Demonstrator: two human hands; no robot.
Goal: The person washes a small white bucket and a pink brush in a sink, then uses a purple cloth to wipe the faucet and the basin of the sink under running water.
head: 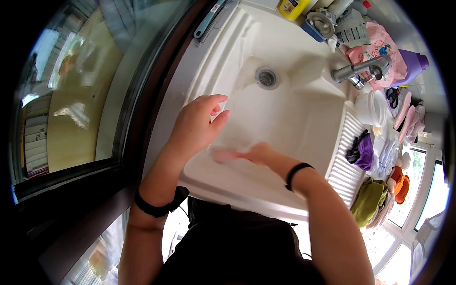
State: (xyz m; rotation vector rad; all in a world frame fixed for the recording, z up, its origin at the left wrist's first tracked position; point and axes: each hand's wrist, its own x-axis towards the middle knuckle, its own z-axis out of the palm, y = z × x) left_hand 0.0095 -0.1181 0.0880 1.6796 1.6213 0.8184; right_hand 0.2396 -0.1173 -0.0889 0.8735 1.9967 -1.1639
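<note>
A white laundry sink lies before me, with a strainer drain towards its far side. My left hand hovers over the sink's left part, fingers loosely curled and thumb apart from them, with nothing visible in it. Near the front of the basin, my right hand grips a pink hand-held tool, possibly a brush. Both this hand and the tool are blurred. The tool is low over the sink's front left; whether it touches the surface I cannot tell.
A chrome faucet stands right of the basin, above a ribbed washboard. A white plastic tub, purple cloth and green cloth lie along the right. A yellow bottle is behind. A dark window frame borders the left.
</note>
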